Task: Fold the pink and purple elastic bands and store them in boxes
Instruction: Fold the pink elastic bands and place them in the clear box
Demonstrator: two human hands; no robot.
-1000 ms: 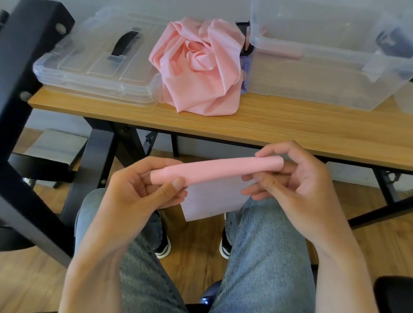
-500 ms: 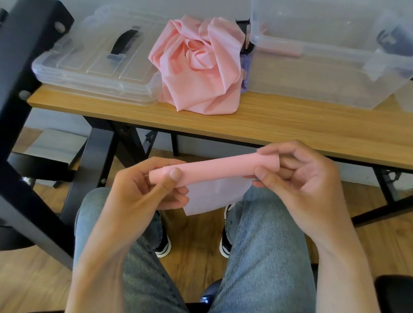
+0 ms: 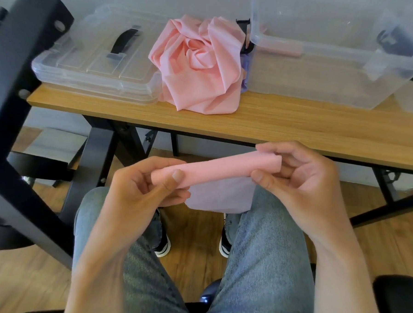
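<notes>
Two hands share one pink band (image 3: 215, 169) over my lap, just below the bench's (image 3: 295, 130) near edge. I have it rolled most of the way into a tube, with a short pale flap hanging underneath, not yet wound in. My left hand (image 3: 140, 191) pinches the left end, thumb on top and fingers curled beneath; my right hand (image 3: 295, 175) pinches the right end the same way.

I judge the task to be somewhere in the middle. A crumpled pink heap (image 3: 198, 65) sits mid-bench toward the back edge, not yet folded, with a bit of purple band (image 3: 245, 68) peeking out between it and the open box (image 3: 326, 47). That box stands at the right end of the bench, and through its wall I make out what looks like one pink roll and something dark. A closed box (image 3: 95, 64) with a black handle sits at the left end. Left to do: finish this roll, drop it in, then work through the heap.
</notes>
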